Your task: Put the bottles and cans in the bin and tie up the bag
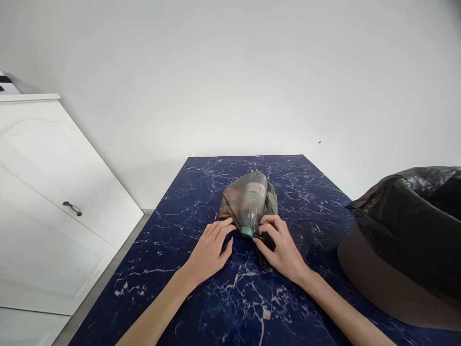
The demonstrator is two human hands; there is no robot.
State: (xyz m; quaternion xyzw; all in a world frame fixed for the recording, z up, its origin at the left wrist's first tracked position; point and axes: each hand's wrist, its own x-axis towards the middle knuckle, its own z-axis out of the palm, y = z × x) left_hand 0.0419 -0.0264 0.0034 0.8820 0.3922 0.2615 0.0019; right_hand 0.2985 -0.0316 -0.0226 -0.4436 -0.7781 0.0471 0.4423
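Observation:
A thin dark plastic bag lies on the blue marbled table, stretched over a plastic bottle whose green cap points toward me. My left hand rests beside the bag's near left end, fingertips touching the plastic. My right hand pinches the bunched bag mouth just right of the cap. A white label shows through the bag on the bottle's far end.
A brown bin lined with a black bag stands at the table's right edge. A white cabinet with a dark handle is at the left. A plain white wall rises behind the table.

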